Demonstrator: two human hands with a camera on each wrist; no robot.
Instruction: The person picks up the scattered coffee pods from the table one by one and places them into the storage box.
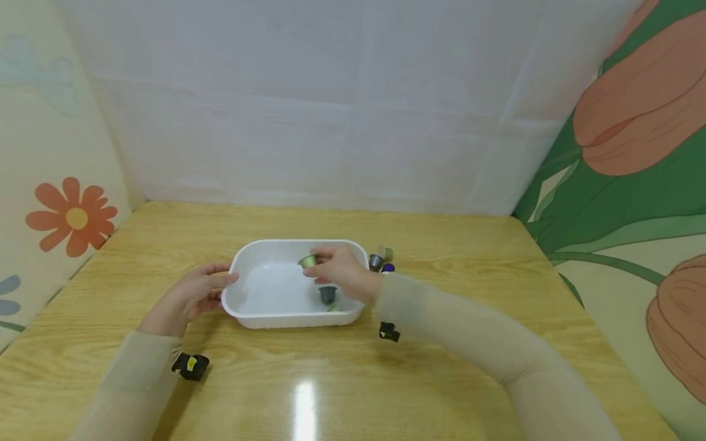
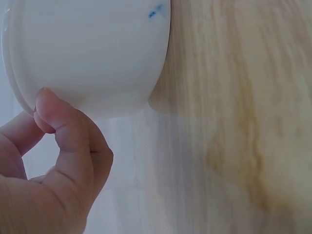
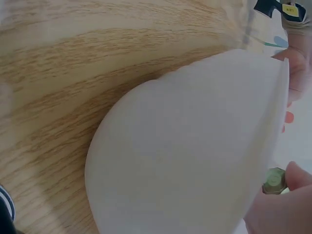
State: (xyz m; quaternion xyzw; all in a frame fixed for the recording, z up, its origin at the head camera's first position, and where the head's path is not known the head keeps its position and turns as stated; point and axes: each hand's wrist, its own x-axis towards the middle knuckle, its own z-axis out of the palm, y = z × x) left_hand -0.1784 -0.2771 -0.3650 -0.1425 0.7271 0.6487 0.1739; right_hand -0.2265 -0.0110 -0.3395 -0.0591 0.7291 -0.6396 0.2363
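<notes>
My left hand (image 1: 193, 291) pinches the left rim of a white oval-cornered basin (image 1: 265, 288); in the left wrist view its thumb and forefinger meet at the rim. Over the inside of the basin, my right hand (image 1: 344, 269) holds a light green coffee capsule (image 1: 307, 261) between thumb and fingers. The same capsule (image 3: 274, 181) shows past the basin wall in the right wrist view. Below that hand, a dark grey coffee capsule (image 1: 328, 294) lies in the basin, with a small green thing (image 1: 333, 308) partly hidden behind the front rim.
Just beyond the basin's right end, a grey capsule (image 1: 376, 263), a greenish one (image 1: 388, 252) and a purple-blue one (image 1: 388, 268) sit close together on the wooden table (image 1: 441, 380). A white sheet (image 1: 309, 122) hangs behind the table, with printed floral panels at both sides.
</notes>
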